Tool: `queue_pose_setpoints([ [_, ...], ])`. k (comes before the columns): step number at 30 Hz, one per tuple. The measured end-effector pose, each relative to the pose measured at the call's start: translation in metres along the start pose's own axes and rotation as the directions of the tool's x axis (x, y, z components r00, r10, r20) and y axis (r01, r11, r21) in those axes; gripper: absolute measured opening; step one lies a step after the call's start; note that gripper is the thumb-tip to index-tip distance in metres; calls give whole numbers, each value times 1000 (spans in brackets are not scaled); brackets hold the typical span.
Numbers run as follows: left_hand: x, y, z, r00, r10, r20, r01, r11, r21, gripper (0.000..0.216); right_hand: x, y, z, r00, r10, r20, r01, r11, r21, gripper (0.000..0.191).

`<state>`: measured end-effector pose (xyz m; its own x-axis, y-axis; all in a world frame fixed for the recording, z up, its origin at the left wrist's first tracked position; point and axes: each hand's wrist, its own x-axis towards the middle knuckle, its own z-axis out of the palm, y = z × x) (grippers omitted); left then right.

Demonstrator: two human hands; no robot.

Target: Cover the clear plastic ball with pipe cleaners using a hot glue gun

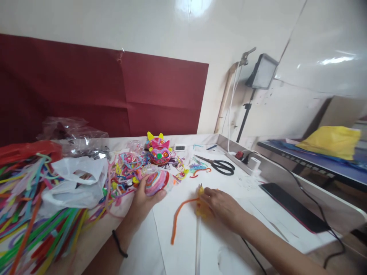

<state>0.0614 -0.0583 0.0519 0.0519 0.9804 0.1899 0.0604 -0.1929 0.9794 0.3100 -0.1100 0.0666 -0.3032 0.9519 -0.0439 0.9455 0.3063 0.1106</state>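
Note:
My left hand [142,200] curls round a pink and red coiled pipe-cleaner piece [156,181], thumb under it, at the edge of a heap of coloured pipe-cleaner shapes [126,168]. My right hand [220,205] lies palm down on the white table, fingers bent over a yellow fuzzy piece [201,209] joined to an orange pipe cleaner [179,214] that trails left and down. A white stick [197,244] runs from under that hand towards me. Behind the heap stands a pink pipe-cleaner lion head with yellow ears [158,151].
A big pile of loose coloured pipe cleaners [25,214] and white plastic bags [76,181] fill the left. Black scissors [219,165], a power strip [246,160] and a dark tablet [294,206] with cable lie right. A lamp on a stand [262,72] stands at the back.

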Motion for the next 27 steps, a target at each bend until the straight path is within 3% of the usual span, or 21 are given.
queue_pose_setpoints([
  [6,3,-3,-1,999,-2,-44,1,1000,-24,67,4,7,-10,996,93,-9,-93,995,-37,29],
  [12,8,-10,1,991,1,-133,-6,999,-38,68,16,12,-4,992,127,28,-125,990,-60,11],
  [20,15,-17,-3,982,-12,-188,10,1000,-11,70,36,2,-8,993,-43,-114,43,999,-9,17],
  [27,26,-31,-6,971,-21,-236,25,1000,12,73,20,3,10,978,-66,-198,75,997,37,18],
])
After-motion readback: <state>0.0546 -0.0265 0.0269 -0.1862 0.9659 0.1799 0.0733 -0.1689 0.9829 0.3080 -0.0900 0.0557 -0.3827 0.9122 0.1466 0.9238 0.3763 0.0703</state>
